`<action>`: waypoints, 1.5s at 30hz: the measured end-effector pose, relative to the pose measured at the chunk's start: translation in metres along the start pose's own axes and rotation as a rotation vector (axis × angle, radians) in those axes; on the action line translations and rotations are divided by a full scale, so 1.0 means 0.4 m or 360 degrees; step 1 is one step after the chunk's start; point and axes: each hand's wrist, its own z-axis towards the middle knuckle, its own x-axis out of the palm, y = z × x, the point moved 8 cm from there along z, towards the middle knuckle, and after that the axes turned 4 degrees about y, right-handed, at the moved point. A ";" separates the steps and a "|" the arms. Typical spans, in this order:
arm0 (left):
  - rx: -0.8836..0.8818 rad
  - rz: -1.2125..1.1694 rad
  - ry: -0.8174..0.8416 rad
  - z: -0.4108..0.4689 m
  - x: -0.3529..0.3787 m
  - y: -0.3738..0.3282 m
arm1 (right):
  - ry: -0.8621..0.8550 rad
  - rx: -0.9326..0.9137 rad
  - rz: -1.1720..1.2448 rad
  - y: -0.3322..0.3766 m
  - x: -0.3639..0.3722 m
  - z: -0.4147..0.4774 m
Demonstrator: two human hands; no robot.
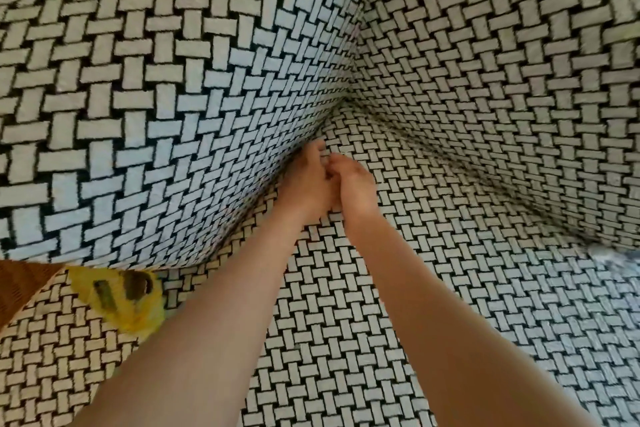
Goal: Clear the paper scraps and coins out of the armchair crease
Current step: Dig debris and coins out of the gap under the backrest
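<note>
The armchair is covered in black-and-white basket-weave fabric. Its crease [332, 107] runs between the left arm and the seat [450, 288]. My left hand [308, 180] reaches into the crease, its fingertips pushed against the arm's fabric. My right hand [355, 184] sits right beside it, fingers curled, touching the left hand. A tiny pale bit shows between the fingertips; I cannot tell what it is. No coins or paper scraps are plainly visible in the crease.
A yellow wrapper-like item [117, 298] with dark markings lies at the front left of the seat under the arm's edge. A brown woven object [20, 284] pokes in at the far left. The chair back [502, 62] rises on the right.
</note>
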 end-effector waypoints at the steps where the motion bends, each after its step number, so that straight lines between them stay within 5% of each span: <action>1: -0.0070 -0.0030 0.0017 0.020 -0.002 0.000 | 0.0002 -0.0013 -0.0001 0.009 -0.005 0.004; 5: -0.0272 -0.0196 0.0094 0.080 0.005 0.009 | 0.0033 -0.0058 0.0070 0.039 -0.024 0.044; 13: -0.0188 -0.0178 0.0253 0.178 0.019 -0.013 | -0.0030 -0.0166 0.0362 0.104 -0.087 0.090; 16: -0.0176 -0.0161 0.0204 0.205 0.016 -0.018 | -0.0318 -0.0561 -0.0123 0.173 -0.154 0.089; 19: -0.0156 -0.0045 0.0162 0.192 0.021 -0.021 | -0.0324 -0.0973 -0.1282 0.235 -0.141 0.098; 22: -0.0061 0.0144 0.0012 0.183 0.012 -0.023 | -0.0068 -0.0884 -0.1983 0.194 -0.132 0.145; 30: 0.0222 -0.0222 -0.0037 0.129 -0.015 -0.023 | 0.0211 -0.0302 -0.1741 0.176 -0.164 0.209; 37: 0.0343 -0.0097 -0.0067 0.077 -0.009 -0.034 | 0.0109 -0.0135 -0.2007 0.174 -0.150 0.202; 45: 0.0702 0.0130 -0.0615 0.034 -0.027 -0.123 | -0.0091 -0.0113 -0.2180 0.165 -0.272 0.162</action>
